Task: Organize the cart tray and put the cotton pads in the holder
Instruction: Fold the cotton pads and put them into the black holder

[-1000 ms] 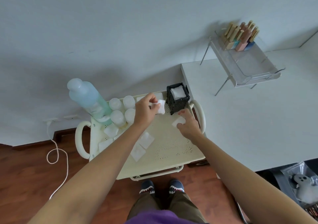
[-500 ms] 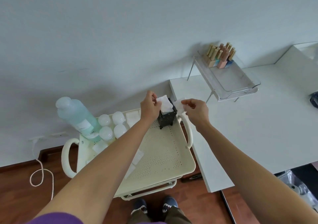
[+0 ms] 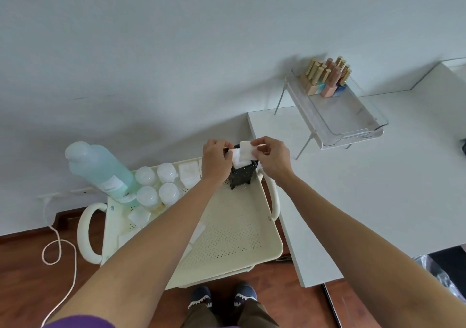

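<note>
A small black perforated holder stands at the far right corner of the cream cart tray, with white cotton pads sticking out of its top. My right hand pinches one white cotton pad just above the holder's opening. My left hand is at the holder's left side, its fingers curled on the pads in the holder. More loose pads lie on the tray's far and left parts; some are partly hidden under my left arm.
A tall blue-green bottle and several small white jars stand at the tray's far left. To the right is a white table with a clear raised rack holding nail polish bottles. A cord lies on the wooden floor.
My right hand lifted a pad off the tray and brought it over the holder. My left hand carried its pad to the holder and stays there.
</note>
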